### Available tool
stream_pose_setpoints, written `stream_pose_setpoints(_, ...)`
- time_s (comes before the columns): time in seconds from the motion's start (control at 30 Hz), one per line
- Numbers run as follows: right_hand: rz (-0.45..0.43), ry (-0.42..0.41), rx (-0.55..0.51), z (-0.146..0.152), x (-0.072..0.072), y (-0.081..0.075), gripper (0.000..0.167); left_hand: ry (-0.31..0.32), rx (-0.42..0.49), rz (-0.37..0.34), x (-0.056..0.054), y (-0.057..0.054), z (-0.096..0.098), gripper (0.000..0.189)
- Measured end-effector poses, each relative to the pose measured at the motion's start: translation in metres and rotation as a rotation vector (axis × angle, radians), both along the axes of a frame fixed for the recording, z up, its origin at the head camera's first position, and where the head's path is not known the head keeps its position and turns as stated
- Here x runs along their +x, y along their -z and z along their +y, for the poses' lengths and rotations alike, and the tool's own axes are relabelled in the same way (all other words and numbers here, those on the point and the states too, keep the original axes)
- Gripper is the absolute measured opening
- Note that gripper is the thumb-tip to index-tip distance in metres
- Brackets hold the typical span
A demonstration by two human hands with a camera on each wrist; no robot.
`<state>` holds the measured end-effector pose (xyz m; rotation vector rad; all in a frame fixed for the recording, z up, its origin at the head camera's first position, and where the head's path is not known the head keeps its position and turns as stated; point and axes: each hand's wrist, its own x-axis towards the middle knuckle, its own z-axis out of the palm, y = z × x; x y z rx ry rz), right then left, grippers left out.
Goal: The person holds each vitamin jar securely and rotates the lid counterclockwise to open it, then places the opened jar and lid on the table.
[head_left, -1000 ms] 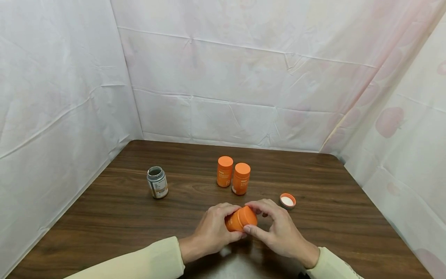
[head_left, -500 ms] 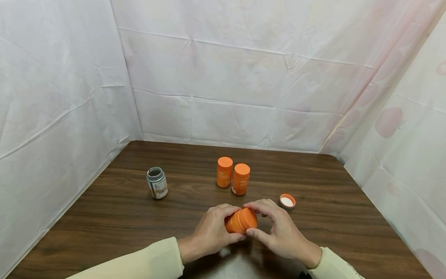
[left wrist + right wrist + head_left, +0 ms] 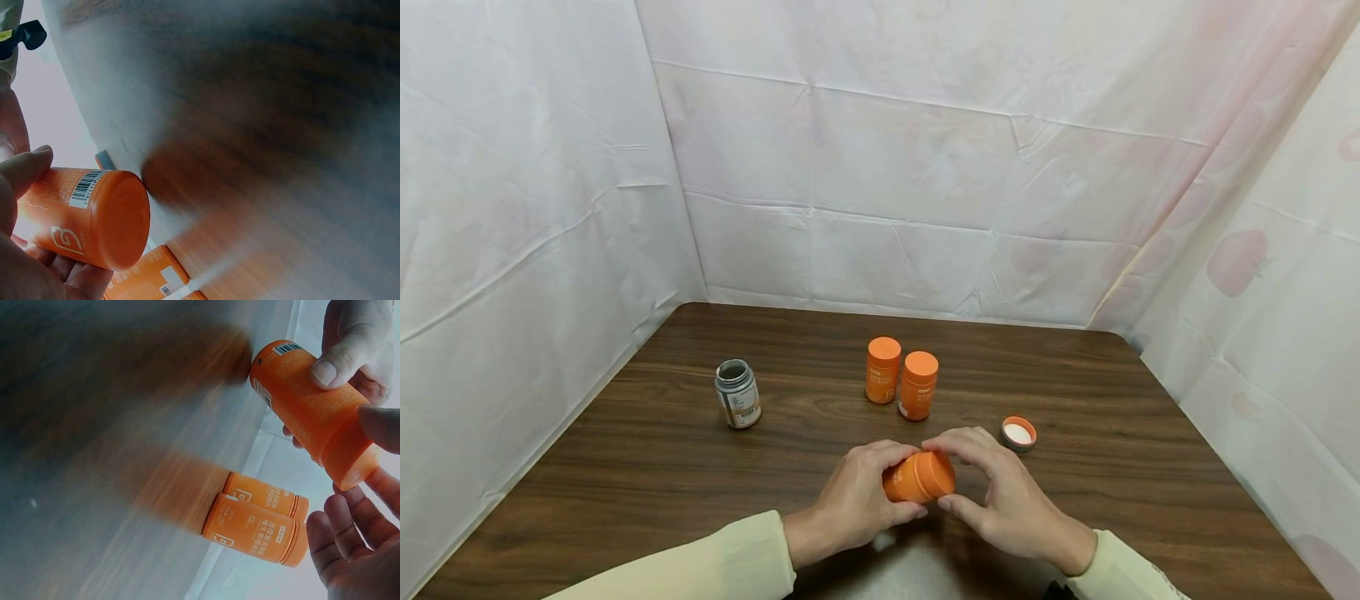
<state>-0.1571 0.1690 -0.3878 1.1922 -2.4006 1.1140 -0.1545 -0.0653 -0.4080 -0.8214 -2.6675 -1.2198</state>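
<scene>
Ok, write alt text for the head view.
A person's left hand grips a tilted orange cylindrical bottle while the right hand pinches its round orange cap, at a brown wood-grain table. Beyond stand two capped orange cylindrical bottles, with an open grey bottle to the left and a round, upturned, white-lined lid to the right.

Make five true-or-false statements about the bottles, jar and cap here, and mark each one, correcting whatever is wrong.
1. The left hand grips a tilted orange bottle. True.
2. The tilted orange bottle has no lid on. False: its lid is on, between the thumb and fingers of the right hand.
3. A gray jar stands open on the table. True.
4. A loose cap lies with its white inside facing up. True.
5. In the head view, the gray jar is right of the loose cap. False: it is on the left.
</scene>
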Motion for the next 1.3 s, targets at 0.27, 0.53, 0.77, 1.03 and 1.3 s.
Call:
stream_pose_setpoints(0.27, 0.084, -0.051, -0.007, -0.0008, -0.0027, -0.0003, 0.075, 0.018, 0.03, 0.021, -0.0001, 0.0013, -0.0004, 0.057)
stream_pose_setpoints(0.53, 0.043, 0.024, -0.012, -0.002, 0.0004, 0.0004, 0.079, 0.004, 0.056, 0.019, 0.0, 0.0034, -0.0012, 0.054)
stream_pose_setpoints(0.77, -0.007, 0.204, -0.034, -0.005, 0.002, 0.0016, 0.046, 0.006, 0.058, 0.006, -0.0003, 0.0034, -0.0012, 0.052)
stream_pose_setpoints(1.03, -0.107, 0.278, -0.028, -0.0082, 0.0025, 0.0025, 0.031, 0.005, 0.076, -0.007, 0.0004, 0.0029, -0.0016, 0.051)
stream_pose_setpoints(1.3, -0.121, 0.277, -0.026, -0.0087, 0.0009, 0.0025, 0.03, 0.0, 0.083, -0.003, 0.0015, 0.003, -0.0011, 0.051)
